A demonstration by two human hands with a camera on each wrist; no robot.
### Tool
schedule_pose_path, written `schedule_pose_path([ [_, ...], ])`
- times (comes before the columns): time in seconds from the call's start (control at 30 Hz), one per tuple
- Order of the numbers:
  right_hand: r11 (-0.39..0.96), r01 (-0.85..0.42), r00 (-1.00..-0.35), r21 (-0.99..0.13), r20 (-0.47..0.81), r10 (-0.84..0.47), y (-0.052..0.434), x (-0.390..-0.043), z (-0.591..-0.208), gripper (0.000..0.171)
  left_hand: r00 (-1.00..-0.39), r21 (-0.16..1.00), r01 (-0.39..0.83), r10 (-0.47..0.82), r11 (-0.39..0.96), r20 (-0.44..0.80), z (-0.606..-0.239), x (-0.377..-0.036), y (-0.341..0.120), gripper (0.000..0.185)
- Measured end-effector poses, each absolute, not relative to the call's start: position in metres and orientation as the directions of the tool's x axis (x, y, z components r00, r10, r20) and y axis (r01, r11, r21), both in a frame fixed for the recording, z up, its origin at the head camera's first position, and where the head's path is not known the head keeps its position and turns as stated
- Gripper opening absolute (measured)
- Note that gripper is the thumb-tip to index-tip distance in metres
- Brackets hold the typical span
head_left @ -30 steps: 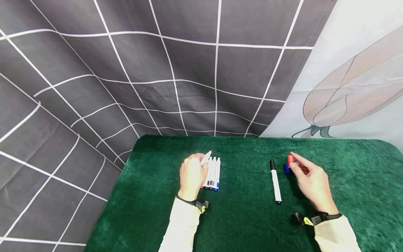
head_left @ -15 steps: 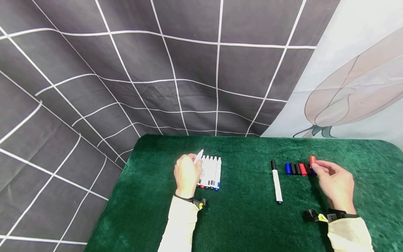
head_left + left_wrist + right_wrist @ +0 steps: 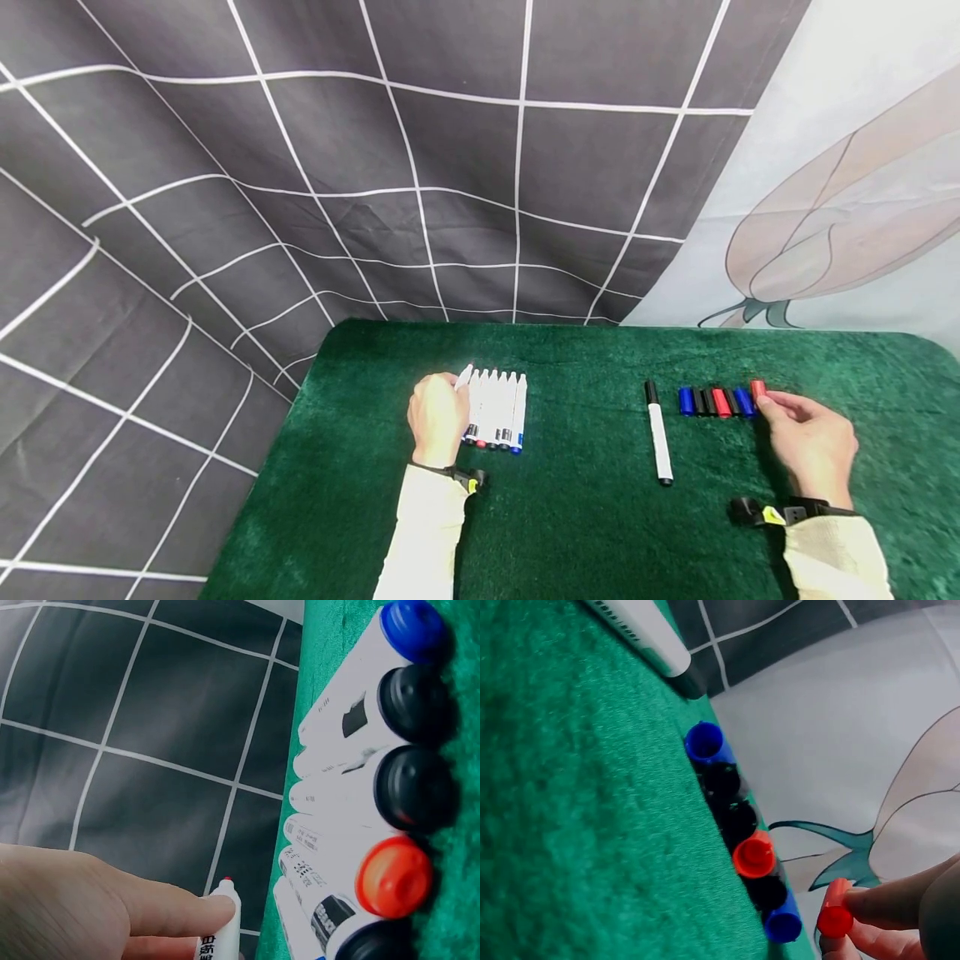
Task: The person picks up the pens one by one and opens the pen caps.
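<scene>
Person at a green cloth table, both hands down on the work. Left hand pinches an uncapped red-tipped marker, laying it at the 9 o'clock edge of a tidy row of markers, tips pointing to 12. The wrist view shows the fingers curled round the barrel, with the tip raised a little off the cloth. Right hand pinches a red cap between thumb and fingertip, holding it at the 3 o'clock end of a row of caps, just beside the last blue cap; from the wrist view it looks a touch above the cloth, not yet seated. A lone black-capped marker lies between the two rows, apart from both. To do this well, in my judgement: lower the cap straight down, tight against the blue one, without knocking the line; the caps are small and light and would roll on the nap. Likewise the marker should go down parallel to its neighbours, tail ends level, fingers released only once it rests flat.
</scene>
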State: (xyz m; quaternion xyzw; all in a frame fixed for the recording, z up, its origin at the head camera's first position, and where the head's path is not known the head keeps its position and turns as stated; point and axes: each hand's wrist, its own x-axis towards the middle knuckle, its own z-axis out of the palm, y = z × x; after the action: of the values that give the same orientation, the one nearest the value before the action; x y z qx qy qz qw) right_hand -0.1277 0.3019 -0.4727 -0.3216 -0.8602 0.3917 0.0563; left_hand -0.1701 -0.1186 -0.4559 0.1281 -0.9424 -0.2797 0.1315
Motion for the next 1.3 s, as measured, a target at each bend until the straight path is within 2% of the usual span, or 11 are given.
schedule_pose_path([
  [0.17,0.479,0.515,-0.781,-0.711,-0.159,0.604,0.303,-0.129,-0.477,0.052,-0.944,0.531,-0.195,-0.305,0.825,0.126,-0.458,-0.171,-0.121,0.011],
  [0.33,0.454,0.531,-0.767,-0.716,-0.179,0.616,0.304,-0.13,-0.479,0.051,-0.945,0.517,-0.194,-0.301,0.834,0.131,-0.461,-0.173,-0.124,0.011],
  [0.53,0.496,0.503,-0.789,-0.708,-0.143,0.597,0.304,-0.129,-0.485,0.048,-0.944,0.535,-0.2,-0.307,0.821,0.119,-0.466,-0.174,-0.124,0.01],
  [0.83,0.485,0.488,-0.781,-0.725,-0.115,0.613,0.304,-0.129,-0.489,0.046,-0.945,0.587,-0.165,-0.297,0.793,0.134,-0.478,-0.178,-0.124,0.016],
  [1.1,0.491,0.498,-0.781,-0.715,-0.124,0.612,0.304,-0.13,-0.49,0.048,-0.943,0.606,-0.146,-0.296,0.782,0.155,-0.482,-0.18,-0.124,0.018],
  [1.3,0.449,0.527,-0.754,-0.721,-0.154,0.638,0.303,-0.132,-0.491,0.047,-0.943,0.603,-0.135,-0.289,0.787,0.167,-0.48,-0.178,-0.124,0.018],
])
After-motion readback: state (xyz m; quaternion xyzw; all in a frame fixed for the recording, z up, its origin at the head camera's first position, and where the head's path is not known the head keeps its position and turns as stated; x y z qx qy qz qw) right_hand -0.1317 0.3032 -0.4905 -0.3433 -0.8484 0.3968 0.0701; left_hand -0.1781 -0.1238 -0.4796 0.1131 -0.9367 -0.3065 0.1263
